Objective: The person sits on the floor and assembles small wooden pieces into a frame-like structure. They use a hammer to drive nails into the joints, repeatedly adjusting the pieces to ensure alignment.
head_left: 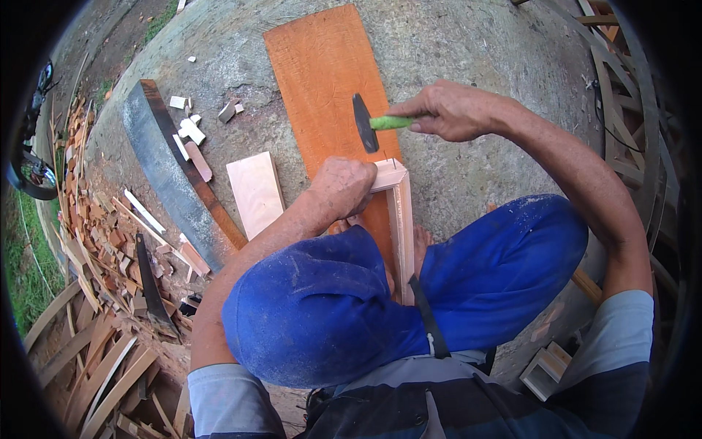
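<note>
While the left hand [344,186] presses closed on the pale wooden frame [398,219] over the orange board [322,73], the right hand [450,110], at two o'clock, grips the green-handled hammer [369,123]; short, square taps at the mitred corner seem wisest.

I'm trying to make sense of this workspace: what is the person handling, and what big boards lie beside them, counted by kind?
Hammers, green-handled, in the right hand: 1
Pale wooden frames, corner held by the left hand: 1
Orange-brown boards under the frame: 1
Small pale boards: 1
Long dark planks: 1
Total: 5, not counting the offcuts.
</note>
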Tool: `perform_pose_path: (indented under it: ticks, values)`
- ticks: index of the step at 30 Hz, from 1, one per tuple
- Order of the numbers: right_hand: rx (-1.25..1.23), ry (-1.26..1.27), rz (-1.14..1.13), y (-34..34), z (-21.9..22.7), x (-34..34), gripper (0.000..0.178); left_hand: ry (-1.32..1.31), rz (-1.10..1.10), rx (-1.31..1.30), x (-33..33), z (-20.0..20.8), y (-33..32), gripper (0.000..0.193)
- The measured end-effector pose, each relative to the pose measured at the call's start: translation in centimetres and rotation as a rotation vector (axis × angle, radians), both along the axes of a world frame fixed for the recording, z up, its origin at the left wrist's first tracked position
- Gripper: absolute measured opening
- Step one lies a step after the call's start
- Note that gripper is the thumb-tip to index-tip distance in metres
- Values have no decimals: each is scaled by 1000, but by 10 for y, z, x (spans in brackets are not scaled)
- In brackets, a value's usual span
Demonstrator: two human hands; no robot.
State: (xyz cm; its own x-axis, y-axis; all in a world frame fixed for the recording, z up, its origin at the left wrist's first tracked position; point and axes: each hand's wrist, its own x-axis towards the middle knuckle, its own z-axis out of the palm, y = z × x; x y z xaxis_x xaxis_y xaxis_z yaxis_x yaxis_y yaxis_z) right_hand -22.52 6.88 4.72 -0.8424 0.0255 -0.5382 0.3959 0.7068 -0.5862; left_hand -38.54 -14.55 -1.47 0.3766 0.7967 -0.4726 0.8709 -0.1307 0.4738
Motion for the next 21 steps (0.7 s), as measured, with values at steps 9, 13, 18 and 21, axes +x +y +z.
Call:
perform_pose_path:
  ticks: [9,13,18,21]
  values:
    - [-347,-340,-815,-33,-15,35,26,8,-66,1,-2,1,11,16]
    - [-454,-390,-1231,-93,-38,43,27,13,-93,1,-3,3,15,15]
    - [-695,-285,-1300,-125,-40,44,37,2,-107,-8,-5,-3,12,21]
    - [-634,-236,-1285,-129,-41,41,38,-7,-89,11,-10,-7,7,22]
